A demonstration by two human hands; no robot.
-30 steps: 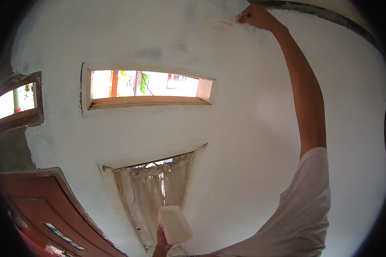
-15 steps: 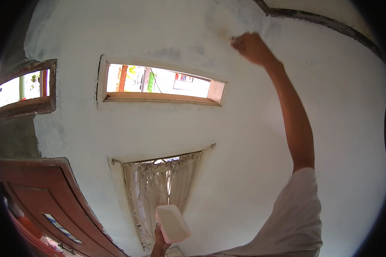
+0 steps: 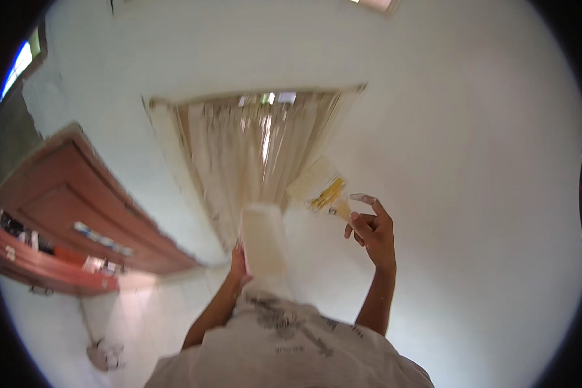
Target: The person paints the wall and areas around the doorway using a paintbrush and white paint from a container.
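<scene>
One off-white, matte painted wall (image 3: 472, 129) fills most of the view, curving at the rim. One red-brown panelled door (image 3: 64, 197) with a narrow strip of patterned panes stands at its left, and a pale floor (image 3: 168, 313) lies below. One window is hung with a beige, gathered cloth curtain (image 3: 223, 145), bright gaps showing along its top edge and down its middle. Two more openings are cut off by the view: one small bright window (image 3: 21, 68) at the upper left, one at the top. Left of the door's upper edge, a patch of wall is bare grey with a ragged border.

One person in a pale, printed cloth shirt (image 3: 291, 352) holds two things, one in each hand. The larger is one off-white tub (image 3: 265, 242), a rounded rectangle with a pinkish side, blurred, in front of the curtain's lower part; its contents cannot be told. The left hand (image 3: 238, 262) has its grip clamped on the tub's lower left edge. The smaller is one wide, flat, pale brush (image 3: 322, 189) with yellow marking, held near the window's right edge, its head tilted up and leftward. The right hand (image 3: 375, 236) has its grip pinched on the brush's handle, one whitish-smeared finger lifted.
</scene>
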